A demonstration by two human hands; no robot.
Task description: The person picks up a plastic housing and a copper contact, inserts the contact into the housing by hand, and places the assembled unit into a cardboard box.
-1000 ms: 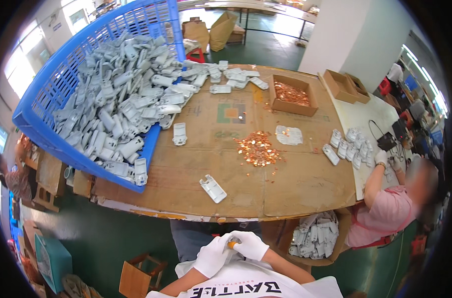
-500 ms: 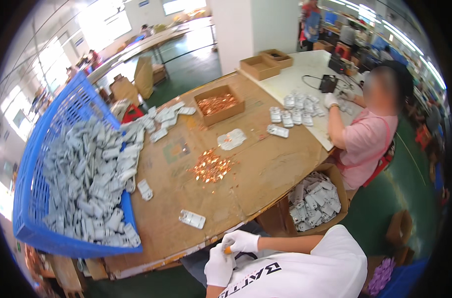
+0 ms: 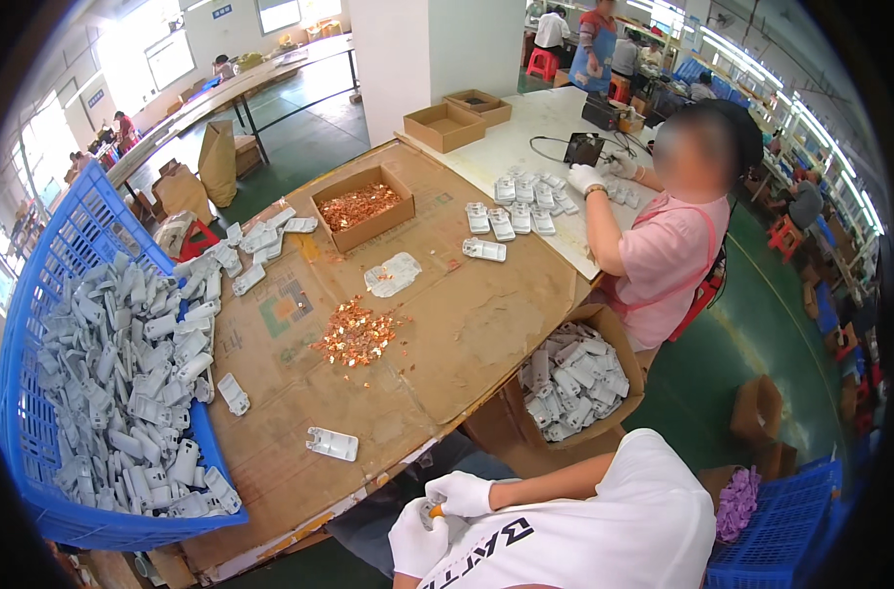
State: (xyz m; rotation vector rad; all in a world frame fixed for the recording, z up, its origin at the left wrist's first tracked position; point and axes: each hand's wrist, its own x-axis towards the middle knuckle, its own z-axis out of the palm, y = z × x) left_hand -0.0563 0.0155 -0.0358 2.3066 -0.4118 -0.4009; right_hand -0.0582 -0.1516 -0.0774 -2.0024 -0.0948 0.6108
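Both my hands wear white gloves and meet low in front of my white shirt, just off the table's near edge. My left hand [image 3: 417,538] is closed, its fingertips against my right hand [image 3: 460,494], which is closed too. Between their fingers shows a small orange thing [image 3: 435,510]; most of it is hidden, so its kind is unclear. On the table nearest my hands lies a white plastic housing [image 3: 333,444], with another white housing [image 3: 234,394] farther left. Past them is a loose pile of small copper-coloured metal pieces [image 3: 356,334].
A blue crate [image 3: 123,530] heaped with housings stands at left. Beyond the pile are a flat whitish piece [image 3: 393,274] and a cardboard box [image 3: 380,228] of copper pieces. At right, a co-worker [image 3: 668,231] handles housings; a carton [image 3: 619,393] of housings stands below the table edge.
The whole view has swung, so the table and crate appear farther left and the right side shows more. My hands stay together with the orange thing between them.
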